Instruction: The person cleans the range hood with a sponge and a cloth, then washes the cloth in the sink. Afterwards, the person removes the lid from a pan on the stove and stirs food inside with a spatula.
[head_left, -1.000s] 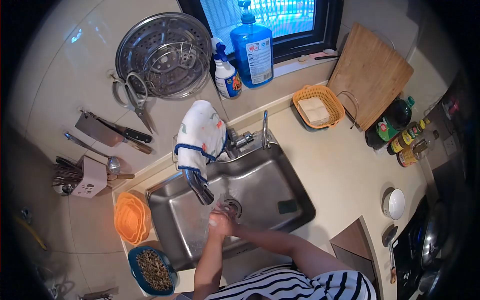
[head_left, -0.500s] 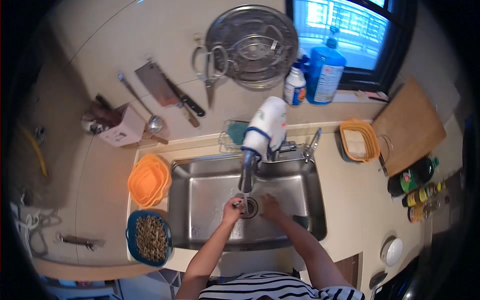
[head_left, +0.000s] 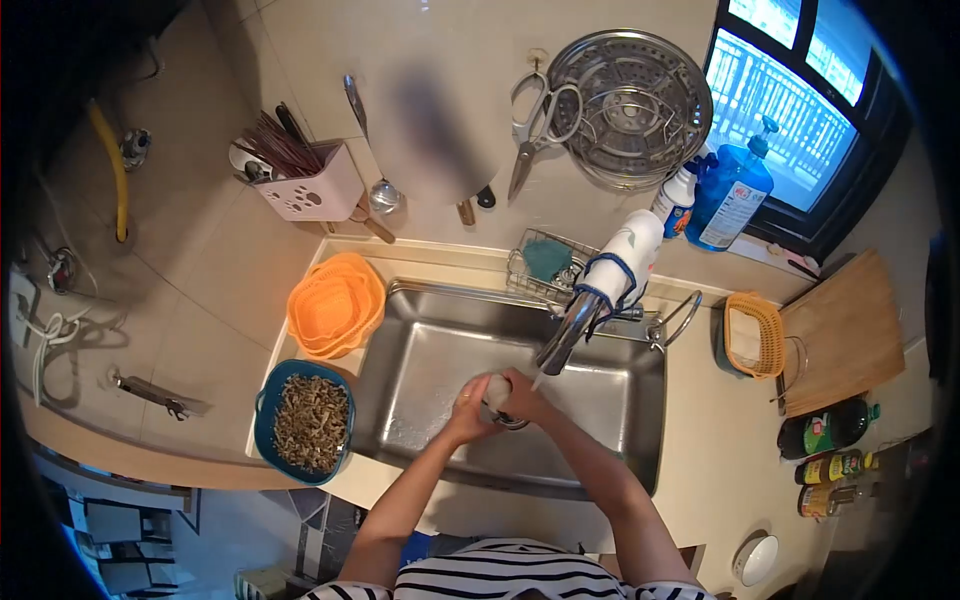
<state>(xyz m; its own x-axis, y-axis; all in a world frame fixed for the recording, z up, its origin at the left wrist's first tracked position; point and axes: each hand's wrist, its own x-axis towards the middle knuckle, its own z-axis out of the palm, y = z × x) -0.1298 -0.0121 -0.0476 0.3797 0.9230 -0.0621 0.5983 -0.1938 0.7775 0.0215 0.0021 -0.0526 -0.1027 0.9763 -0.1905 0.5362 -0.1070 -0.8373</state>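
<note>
Over the steel sink (head_left: 430, 345), my left hand (head_left: 468, 408) is closed around a small pale, rounded thing (head_left: 497, 391) whose kind I cannot make out. My right hand (head_left: 520, 396) presses against the same thing from the other side, its fingers curled over it. Both hands are just left of the tap (head_left: 566, 340), near the drain, which they mostly hide. A thin stream of water (head_left: 539, 381) falls from the spout beside my right hand. A white cloth with a blue edge (head_left: 627, 258) is wrapped on the tap.
Orange baskets (head_left: 335, 305) and a teal basket of small brown dried pieces (head_left: 312, 422) stand left of the sink. At right are another orange basket (head_left: 768, 340), a wooden board (head_left: 845, 330) and several bottles (head_left: 830, 428). A blurred patch (head_left: 435, 125) hides part of the wall.
My hands, apart before, have come together around the pale thing. My right hand moved left from the sink floor. The view has shifted and turned.
</note>
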